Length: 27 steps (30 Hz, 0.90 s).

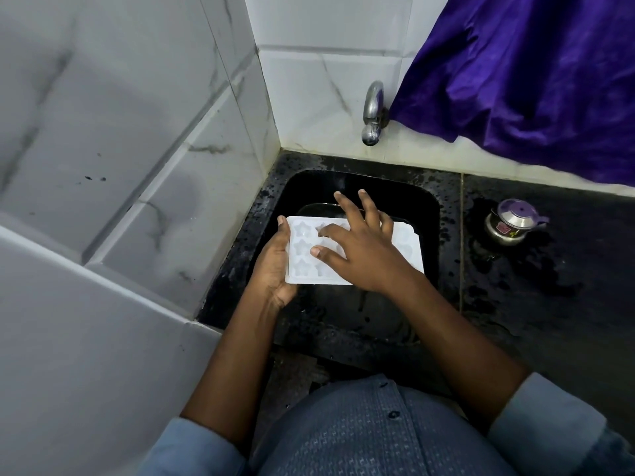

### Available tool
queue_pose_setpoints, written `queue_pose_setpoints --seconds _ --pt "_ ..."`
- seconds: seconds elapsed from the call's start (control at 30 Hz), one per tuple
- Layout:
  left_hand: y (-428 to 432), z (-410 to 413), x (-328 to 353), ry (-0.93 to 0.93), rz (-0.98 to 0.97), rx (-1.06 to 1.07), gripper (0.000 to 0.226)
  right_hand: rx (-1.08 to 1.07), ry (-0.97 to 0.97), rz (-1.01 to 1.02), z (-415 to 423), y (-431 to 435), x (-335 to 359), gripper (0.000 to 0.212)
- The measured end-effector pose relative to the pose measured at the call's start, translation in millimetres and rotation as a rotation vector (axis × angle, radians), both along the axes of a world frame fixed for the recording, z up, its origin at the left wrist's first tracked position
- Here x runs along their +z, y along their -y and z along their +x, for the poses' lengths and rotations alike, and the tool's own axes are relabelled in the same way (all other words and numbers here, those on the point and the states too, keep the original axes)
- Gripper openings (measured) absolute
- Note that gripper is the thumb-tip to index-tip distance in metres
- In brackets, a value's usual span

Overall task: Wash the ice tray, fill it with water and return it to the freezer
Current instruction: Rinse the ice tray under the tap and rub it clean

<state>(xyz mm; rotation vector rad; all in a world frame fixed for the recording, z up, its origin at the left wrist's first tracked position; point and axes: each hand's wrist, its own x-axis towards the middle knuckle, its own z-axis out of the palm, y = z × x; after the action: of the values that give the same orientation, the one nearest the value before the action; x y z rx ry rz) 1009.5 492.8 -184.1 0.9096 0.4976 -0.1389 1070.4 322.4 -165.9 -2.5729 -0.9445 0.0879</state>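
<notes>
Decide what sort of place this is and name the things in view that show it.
Probably a home kitchen's washing-up corner: a black sink set in a wet dark counter, a metal tap on the tiled wall, and a steel pot beside it.

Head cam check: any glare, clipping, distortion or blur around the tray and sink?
Head view: wall tiles bow from wide-angle distortion; ice tray nearly clipped white, relief faint; sink interior crushed to black; glare streak on the tap; no obvious motion blur.
</notes>
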Motion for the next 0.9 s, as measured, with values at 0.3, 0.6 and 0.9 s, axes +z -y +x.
queue_pose_setpoints --seconds 0.3,0.6,0.9 --pt "-0.3 0.3 0.1 0.007 -0.021 -0.017 0.084 -0.003 0.007 -0.021 -0.6 -2.9 -4.5 0.052" --pt "-0.2 0.8 -3.3 0.009 0.016 -0.004 0.08 -0.007 -0.002 -0.041 -0.9 -4.6 -0.8 0.057" --pt "-0.4 -0.1 -2.0 0.005 0.003 0.023 0.079 -0.012 -0.004 -0.035 -2.9 -5.5 0.3 0.054"
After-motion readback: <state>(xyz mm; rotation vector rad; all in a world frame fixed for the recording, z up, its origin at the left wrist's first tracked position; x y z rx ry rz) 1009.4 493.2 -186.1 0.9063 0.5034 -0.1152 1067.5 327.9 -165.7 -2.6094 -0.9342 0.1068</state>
